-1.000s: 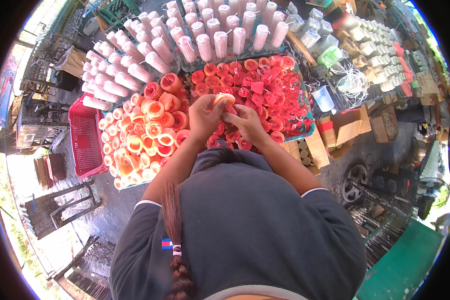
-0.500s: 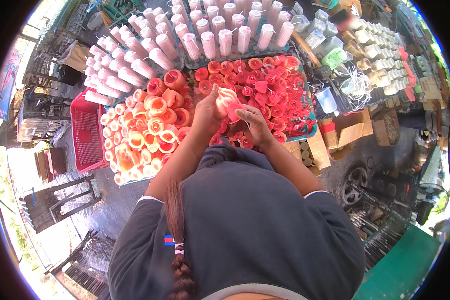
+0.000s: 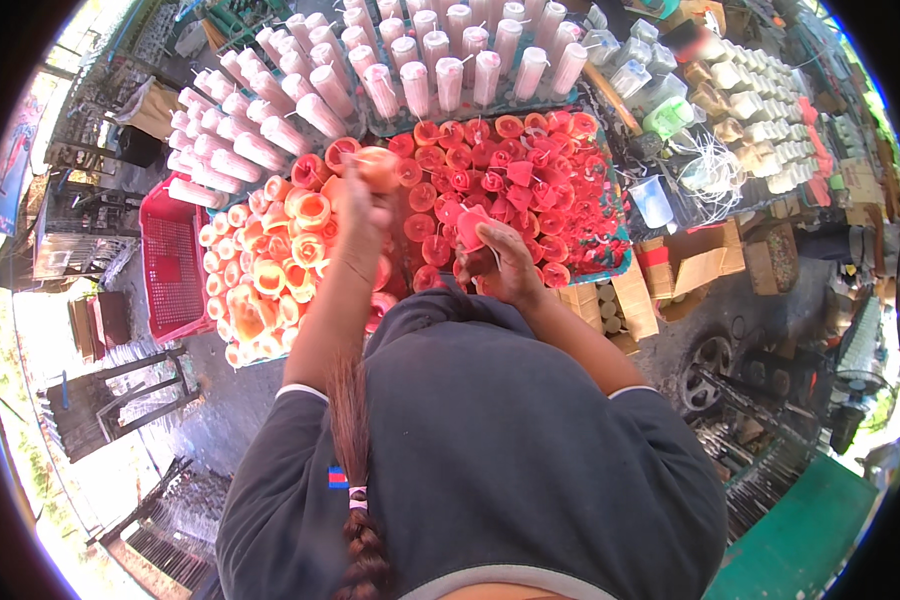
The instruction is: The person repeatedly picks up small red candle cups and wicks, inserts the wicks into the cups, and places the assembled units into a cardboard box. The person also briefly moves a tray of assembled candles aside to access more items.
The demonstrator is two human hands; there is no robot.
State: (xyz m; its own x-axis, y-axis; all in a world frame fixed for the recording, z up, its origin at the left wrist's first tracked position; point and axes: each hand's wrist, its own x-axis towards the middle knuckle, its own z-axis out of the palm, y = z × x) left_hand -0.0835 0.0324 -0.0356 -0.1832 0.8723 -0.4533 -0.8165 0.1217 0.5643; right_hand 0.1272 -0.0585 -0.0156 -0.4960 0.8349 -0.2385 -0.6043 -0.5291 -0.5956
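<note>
My left hand [image 3: 362, 205] is raised over the orange cups and is shut on an orange plastic cup [image 3: 378, 165] held at its top. My right hand [image 3: 500, 262] sits lower, over the red cups, and is shut on a red cup-shaped piece [image 3: 470, 228] with a crumpled edge. Under both hands lie two dense groups: orange cups [image 3: 280, 265] on the left and red cups [image 3: 530, 185] on the right, all mouth-up. My dark grey shirt hides the near edge of them.
Rows of tall pale pink cylinders [image 3: 410, 70] stand behind the cups. A red mesh basket [image 3: 175, 265] lies at the left. Cardboard boxes [image 3: 690, 265] and a white string bundle [image 3: 715, 170] sit at the right, with small pale containers [image 3: 770, 110] beyond.
My hands were together on one piece over the red cups. They have split: the left hand has swung left and up with an orange cup, the right has dropped with a red piece.
</note>
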